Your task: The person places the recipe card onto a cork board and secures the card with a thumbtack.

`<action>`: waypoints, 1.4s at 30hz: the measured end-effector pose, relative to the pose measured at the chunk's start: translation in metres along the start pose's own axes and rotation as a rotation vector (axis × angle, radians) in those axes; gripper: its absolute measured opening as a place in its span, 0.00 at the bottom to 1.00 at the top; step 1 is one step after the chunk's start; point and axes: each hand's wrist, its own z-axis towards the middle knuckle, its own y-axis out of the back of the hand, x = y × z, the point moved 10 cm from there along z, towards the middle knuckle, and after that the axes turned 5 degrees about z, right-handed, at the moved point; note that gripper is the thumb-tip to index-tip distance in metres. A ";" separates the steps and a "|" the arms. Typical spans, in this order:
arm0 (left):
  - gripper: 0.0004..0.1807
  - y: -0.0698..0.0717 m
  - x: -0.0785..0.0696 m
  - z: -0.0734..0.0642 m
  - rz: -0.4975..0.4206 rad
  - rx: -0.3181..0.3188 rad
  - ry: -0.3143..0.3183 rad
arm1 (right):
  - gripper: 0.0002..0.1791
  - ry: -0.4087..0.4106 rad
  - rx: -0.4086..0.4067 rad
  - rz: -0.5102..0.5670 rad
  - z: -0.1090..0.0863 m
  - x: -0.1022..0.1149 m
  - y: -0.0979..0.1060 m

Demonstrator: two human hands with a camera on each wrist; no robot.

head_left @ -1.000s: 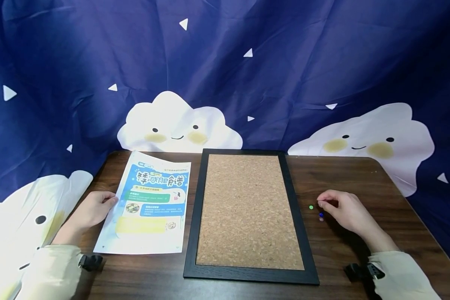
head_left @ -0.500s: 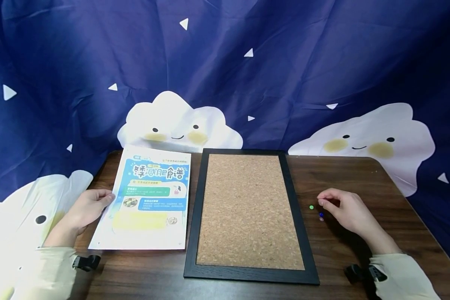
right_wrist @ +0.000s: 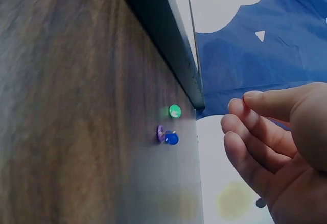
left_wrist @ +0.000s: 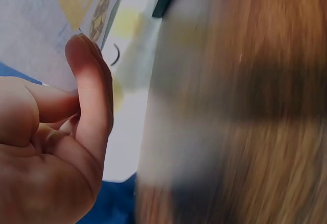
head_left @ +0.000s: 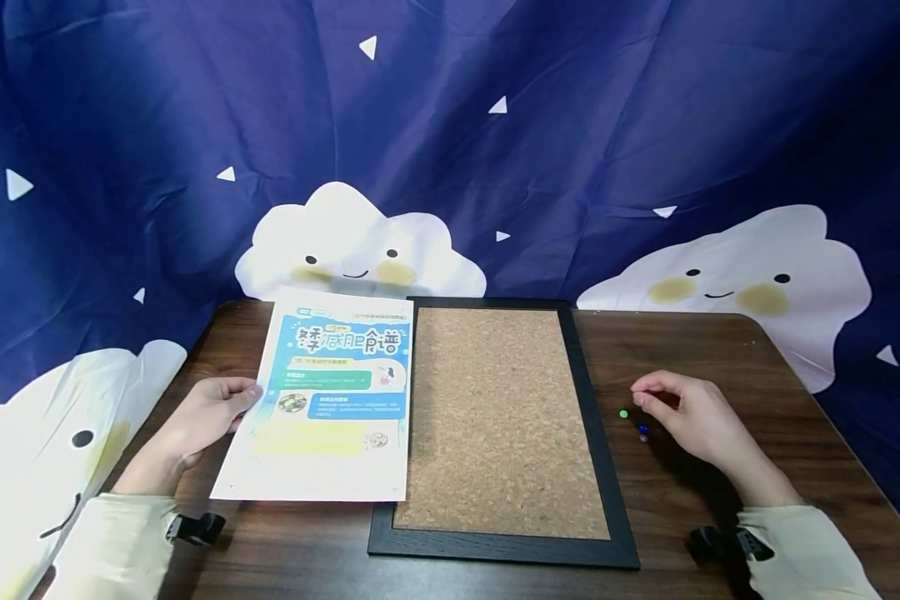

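Observation:
My left hand (head_left: 208,419) pinches the left edge of a printed poster sheet (head_left: 330,400), thumb on top; in the left wrist view, fingers (left_wrist: 89,91) lie along its underside. The sheet's right edge overlaps the left side of a black-framed cork board (head_left: 502,425). My right hand (head_left: 686,417) hovers over the table right of the board, thumb and index tips together. In the right wrist view a small red sliver (right_wrist: 244,97) shows between those tips, mostly hidden. Close by lie a green pushpin (right_wrist: 174,111), a blue pushpin (right_wrist: 171,138) and a purple pushpin (right_wrist: 161,133).
The board lies on a dark wooden table (head_left: 727,358), its frame standing slightly proud of the tabletop. Behind hangs a blue curtain (head_left: 450,108) with cloud faces, reaching down to the table's back edge. Each wrist wears a black camera.
The left hand has lifted the poster sheet slightly and carried it right, so that it now overlaps the board's left frame. The right hand has hardly moved.

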 end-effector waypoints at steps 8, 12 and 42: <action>0.23 -0.030 -0.018 0.005 -0.141 0.079 -0.028 | 0.05 0.093 -0.086 0.041 0.003 0.016 0.004; 0.23 -0.043 -0.026 0.007 -0.200 0.108 -0.045 | 0.05 0.123 -0.092 0.061 0.005 0.022 0.002; 0.18 -0.125 -0.055 0.025 -0.373 0.183 -0.055 | 0.05 0.139 -0.007 0.143 0.031 0.046 -0.022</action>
